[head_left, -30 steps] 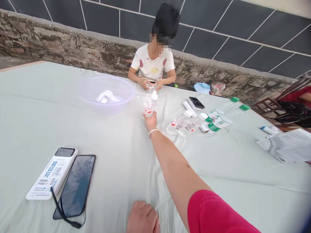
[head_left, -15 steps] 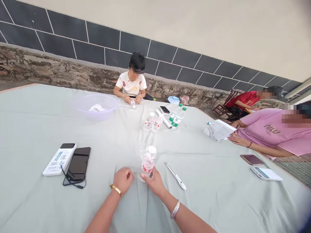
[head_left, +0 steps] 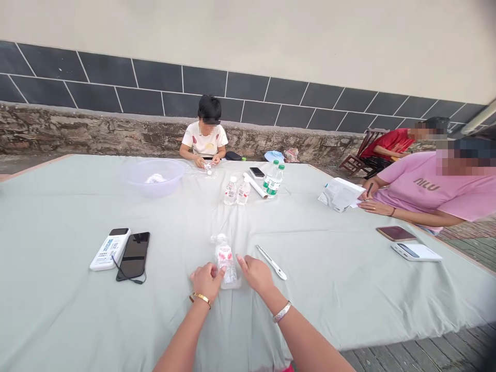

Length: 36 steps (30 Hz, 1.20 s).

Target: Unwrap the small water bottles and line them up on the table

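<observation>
A small clear water bottle point(head_left: 225, 261) with a red-and-white label stands in a clear plastic wrapping on the pale green tablecloth point(head_left: 77, 206). My left hand point(head_left: 207, 281), with a gold bangle, lies just left of it, fingers loosely curled. My right hand point(head_left: 253, 274), with a silver bangle, lies to its right, fingers spread toward it. Neither hand clearly grips it. A slim white-and-silver pen point(head_left: 271, 262) lies to the right of my right hand.
Across the table a seated child point(head_left: 205, 139) handles a small bottle beside a lilac plastic basin point(head_left: 155, 178). Several bottles point(head_left: 243, 192) stand nearby. Phones point(head_left: 134, 256) and power banks point(head_left: 108, 249) lie on the cloth. A person in pink point(head_left: 430, 188) sits at the right.
The view has swung up and left. My right hand has let go of the bottle and opened beside it. My left hand has moved in closer on the other side.
</observation>
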### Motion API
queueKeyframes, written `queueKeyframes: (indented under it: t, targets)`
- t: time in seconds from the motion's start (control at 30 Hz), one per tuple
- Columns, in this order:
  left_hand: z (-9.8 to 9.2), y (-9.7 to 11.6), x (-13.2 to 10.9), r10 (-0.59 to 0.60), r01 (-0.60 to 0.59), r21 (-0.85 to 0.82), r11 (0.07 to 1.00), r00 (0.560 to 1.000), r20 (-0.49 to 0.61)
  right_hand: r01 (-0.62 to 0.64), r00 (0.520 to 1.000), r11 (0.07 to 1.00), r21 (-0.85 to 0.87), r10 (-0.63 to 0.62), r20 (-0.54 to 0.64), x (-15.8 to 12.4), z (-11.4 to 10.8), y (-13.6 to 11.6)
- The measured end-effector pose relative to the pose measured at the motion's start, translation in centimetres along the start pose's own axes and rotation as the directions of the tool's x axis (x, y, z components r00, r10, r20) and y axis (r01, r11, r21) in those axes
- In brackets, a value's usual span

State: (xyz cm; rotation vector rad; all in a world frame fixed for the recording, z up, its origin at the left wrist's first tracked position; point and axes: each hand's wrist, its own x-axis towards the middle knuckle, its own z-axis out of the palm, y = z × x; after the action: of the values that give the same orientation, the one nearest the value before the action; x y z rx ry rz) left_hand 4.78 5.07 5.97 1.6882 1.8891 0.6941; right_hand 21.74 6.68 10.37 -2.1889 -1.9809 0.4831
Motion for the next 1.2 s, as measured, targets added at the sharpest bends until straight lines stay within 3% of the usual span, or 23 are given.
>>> queueKeyframes:
  t: [0.1,0.23,0.33,0.47,0.57,0.67,0.77,0.9,1.03,1.13,1.2]
  targets:
    - [0.5,0.9,-0.3,-0.056,0.055,0.017,0.998,0.998,0.005,-0.149,0.979,0.982,-0.112,0.13,-0.157,0.7,-1.6,4.9]
    - [1.0,1.0,-0.4,-0.051,0.051,-0.004,0.999,0.999,-0.008,-0.178,0.984,0.972,-0.151,0.175,-0.033,0.9,-2.2,9.1]
    - [1.4,0.5,-0.4,-0.013,0.012,-0.023,1.0,0.999,-0.032,-0.107,0.994,0.992,-0.061,0.106,-0.014,1.1,-2.3,7.6]
    - [1.7,-0.2,-0.3,0.03,-0.031,-0.002,1.0,0.998,-0.061,0.079,0.997,0.996,0.048,-0.078,-0.016,2.4,-3.3,1.2]
    - [1.7,-0.5,-0.3,0.055,-0.054,0.018,0.998,0.997,-0.054,0.151,0.988,0.988,-0.007,-0.151,-0.033,3.4,-3.9,-3.0]
    - [1.7,-0.6,-0.3,0.07,-0.069,0.017,0.997,0.996,-0.052,0.182,0.983,0.981,-0.072,-0.182,0.011,3.3,-3.9,-4.7]
    - [1.6,-0.7,-0.3,0.077,-0.077,0.006,0.997,0.996,-0.055,0.207,0.978,0.975,-0.081,-0.203,0.056,1.5,-3.6,-3.8]
    - [1.5,-0.8,-0.3,0.09,-0.09,-0.011,0.996,0.995,-0.048,0.249,0.962,0.968,0.03,-0.251,0.107,-2.9,-4.1,-0.2]
    - [1.5,-0.8,-0.4,0.082,-0.082,0.001,0.997,0.995,-0.053,0.337,0.893,0.919,0.205,-0.381,0.24,-6.3,-5.6,3.3]
    - [1.5,-0.8,-0.4,0.081,-0.08,0.015,0.997,0.995,-0.053,0.313,0.838,0.879,0.361,-0.434,0.331,-5.7,-5.7,4.9]
    - [1.4,-0.7,-0.4,0.081,-0.08,0.013,0.997,0.995,-0.053,0.218,0.878,0.878,0.427,-0.367,0.308,-3.8,-4.9,5.6]
